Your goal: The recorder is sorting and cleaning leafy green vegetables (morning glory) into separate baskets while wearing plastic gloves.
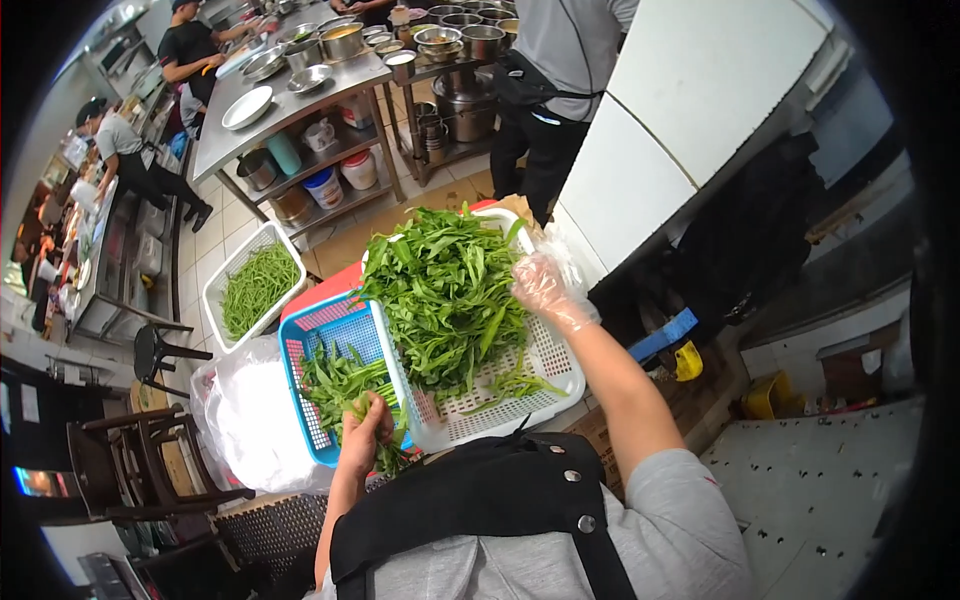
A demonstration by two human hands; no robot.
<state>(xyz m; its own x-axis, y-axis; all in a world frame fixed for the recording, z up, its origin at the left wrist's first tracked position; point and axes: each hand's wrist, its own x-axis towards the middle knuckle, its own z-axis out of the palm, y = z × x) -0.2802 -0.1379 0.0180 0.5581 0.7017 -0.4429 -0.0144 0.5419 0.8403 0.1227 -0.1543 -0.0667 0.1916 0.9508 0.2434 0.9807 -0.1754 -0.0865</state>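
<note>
My left hand, bare, is closed around a bunch of leafy green stems over the near part of a blue plastic basket. More cut greens lie inside that basket. To its right, a white perforated basket holds a tall heap of long-leaved greens, which look like water spinach. At the heap's right edge is my right hand in a clear plastic glove. Its fingers are curled against the leaves, and their tips are hidden, so a grip cannot be made out.
A white basket of green beans stands beyond the blue one. White plastic bags lie at left, near wooden chairs. Ahead is a steel table with bowls and pots. A person stands by the white panel; others work farther back.
</note>
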